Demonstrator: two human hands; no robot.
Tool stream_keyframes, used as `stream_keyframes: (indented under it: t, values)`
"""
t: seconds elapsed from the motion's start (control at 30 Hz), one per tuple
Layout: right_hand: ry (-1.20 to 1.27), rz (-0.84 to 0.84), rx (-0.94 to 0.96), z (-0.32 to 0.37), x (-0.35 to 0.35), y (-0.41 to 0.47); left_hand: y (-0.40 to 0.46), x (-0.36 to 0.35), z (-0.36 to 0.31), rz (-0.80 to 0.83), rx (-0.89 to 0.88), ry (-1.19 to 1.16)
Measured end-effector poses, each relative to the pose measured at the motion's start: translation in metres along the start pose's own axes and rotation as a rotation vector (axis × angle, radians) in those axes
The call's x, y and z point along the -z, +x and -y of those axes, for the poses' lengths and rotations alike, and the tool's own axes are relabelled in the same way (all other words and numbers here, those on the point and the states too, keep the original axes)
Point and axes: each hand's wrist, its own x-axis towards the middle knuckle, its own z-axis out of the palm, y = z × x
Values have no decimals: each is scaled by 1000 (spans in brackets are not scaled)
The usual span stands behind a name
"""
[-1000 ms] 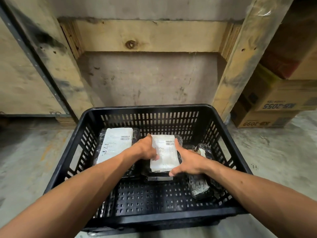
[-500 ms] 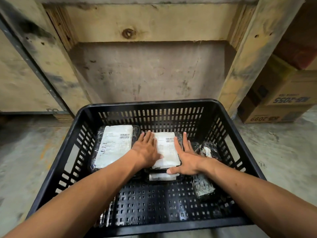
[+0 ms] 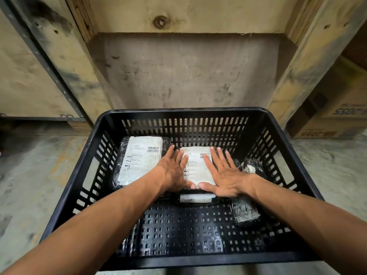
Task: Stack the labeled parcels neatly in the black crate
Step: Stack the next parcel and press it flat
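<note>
A black crate (image 3: 190,124) with slotted walls and a perforated floor is seen from above. A parcel in dark wrap with a white label (image 3: 142,159) lies flat at the far left corner. A second labeled parcel (image 3: 197,165) is stacked on another (image 3: 195,197) near the far wall's middle. A dark crumpled parcel (image 3: 245,210) lies by the right wall.

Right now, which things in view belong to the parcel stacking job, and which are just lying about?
Job:
black crate
middle parcel, pressed flat by left hand and right hand
left parcel
dark wrapped parcel, right side

Lying about:
cardboard boxes
wooden pallet frame
</note>
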Motion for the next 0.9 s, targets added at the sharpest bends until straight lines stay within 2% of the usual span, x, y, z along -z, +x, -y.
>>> stream_keyframes:
  t: [0.4, 0.77, 0.9]
  values:
    - [95, 1, 104, -3, -6, 4, 3, 0, 1, -5, -34, -19]
    - [38, 1, 58, -1, 4, 0, -1, 2, -1, 29, -21, 15]
    - [-18, 16, 50, -5, 16, -22, -5, 2, 0, -22, -17, -26]
